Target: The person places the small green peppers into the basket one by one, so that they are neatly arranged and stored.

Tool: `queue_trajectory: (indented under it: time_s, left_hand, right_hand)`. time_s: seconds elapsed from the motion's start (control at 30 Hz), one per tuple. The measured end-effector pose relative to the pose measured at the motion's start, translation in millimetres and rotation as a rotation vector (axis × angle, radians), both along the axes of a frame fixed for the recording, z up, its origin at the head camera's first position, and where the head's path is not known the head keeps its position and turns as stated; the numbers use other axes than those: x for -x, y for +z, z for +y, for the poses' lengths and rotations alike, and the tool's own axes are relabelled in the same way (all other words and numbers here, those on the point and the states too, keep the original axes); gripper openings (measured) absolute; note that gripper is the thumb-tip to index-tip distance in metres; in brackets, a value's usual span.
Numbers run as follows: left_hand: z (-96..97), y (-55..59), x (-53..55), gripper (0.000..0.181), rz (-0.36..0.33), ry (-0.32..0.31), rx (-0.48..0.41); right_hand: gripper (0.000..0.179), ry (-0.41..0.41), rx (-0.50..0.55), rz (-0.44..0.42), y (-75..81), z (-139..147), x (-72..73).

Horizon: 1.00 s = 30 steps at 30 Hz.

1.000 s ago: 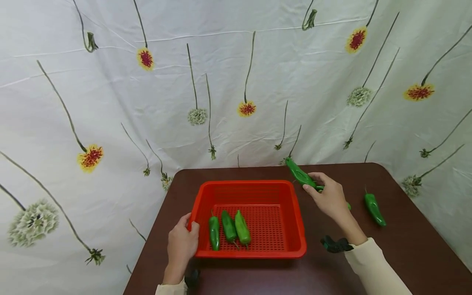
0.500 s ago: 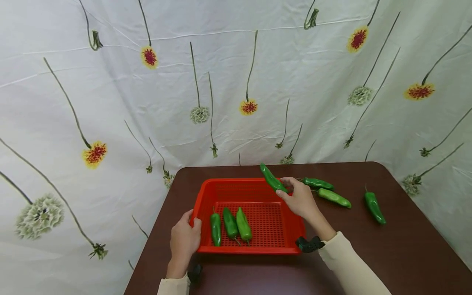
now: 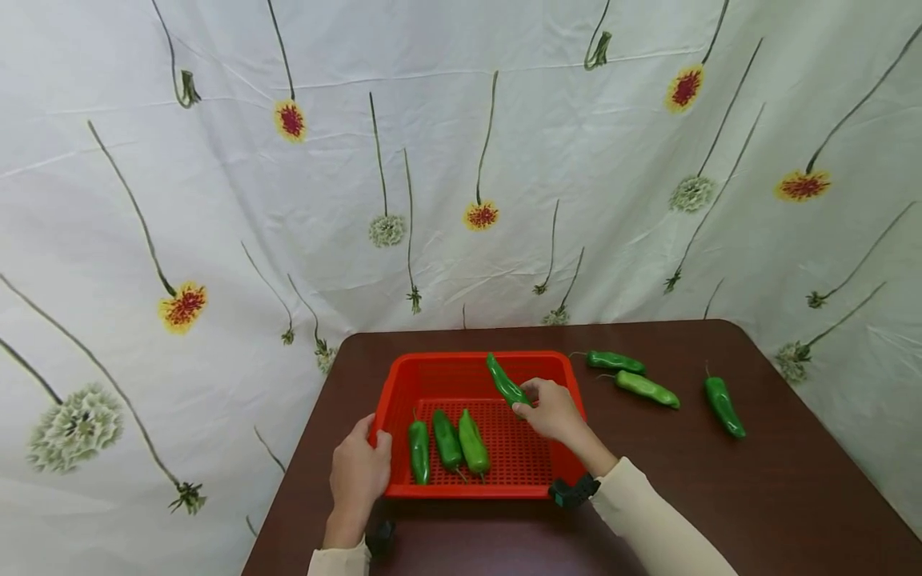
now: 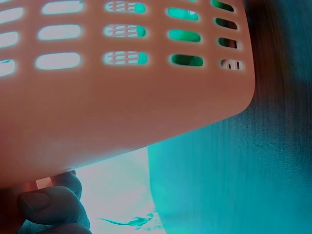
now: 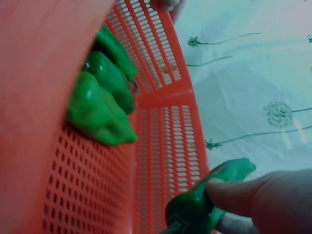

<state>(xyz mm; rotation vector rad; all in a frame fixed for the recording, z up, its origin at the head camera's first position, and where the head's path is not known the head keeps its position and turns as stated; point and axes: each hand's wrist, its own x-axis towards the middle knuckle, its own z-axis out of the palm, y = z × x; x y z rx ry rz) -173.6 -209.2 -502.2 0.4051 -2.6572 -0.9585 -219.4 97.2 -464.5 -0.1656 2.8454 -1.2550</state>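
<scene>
My right hand [image 3: 555,412] pinches a long green pepper [image 3: 507,382] between thumb and fingers, over the right half of a red plastic basket [image 3: 475,492]. In the right wrist view the held pepper [image 5: 192,207] slants past the basket's far wall, the thumb lying across it. Gripping the basket's left rim is my left hand [image 3: 360,464]; its curled fingers [image 4: 53,204] show below the slotted wall in the left wrist view. Three green peppers lie side by side on the basket's left floor: a slim one [image 3: 419,452], a dark one [image 3: 447,440] and a lighter one [image 3: 473,444].
On the brown table [image 3: 691,496], right of the basket, lie a dark green pepper [image 3: 615,362], a lighter green pepper [image 3: 647,390] and another pepper [image 3: 723,406] farther right. Behind the table hangs a white flower-printed cloth [image 3: 432,176].
My right hand has carried its pepper leftward from above the table, then lower over the basket. Two peppers it had been covering now show on the table. My left hand keeps its grip.
</scene>
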Motion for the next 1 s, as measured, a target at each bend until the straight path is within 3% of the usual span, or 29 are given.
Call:
queue_trajectory:
  time_s: [0.5, 0.73, 0.9, 1.0]
  left_hand:
    - [-6.4, -1.0, 1.8, 0.045, -0.001, 0.009, 0.009]
    - [-2.5, -3.0, 1.7, 0.045, -0.013, 0.016, 0.006]
    - [-3.4, -3.2, 1.2, 0.045, -0.011, 0.003, 0.013]
    - [-3.1, -1.8, 1.4, 0.045, -0.012, -0.009, 0.023]
  right_hand:
    - [0.038, 0.061, 0.020, -0.203, -3.3, -24.0, 6.8]
    - [0.018, 0.058, -0.023, -0.355, -11.9, -26.5, 15.5]
    - [0.041, 0.068, -0.028, -0.410, -10.7, -30.2, 17.6]
    - [0.039, 0.074, -0.074, -0.414, -10.7, -32.6, 21.5]
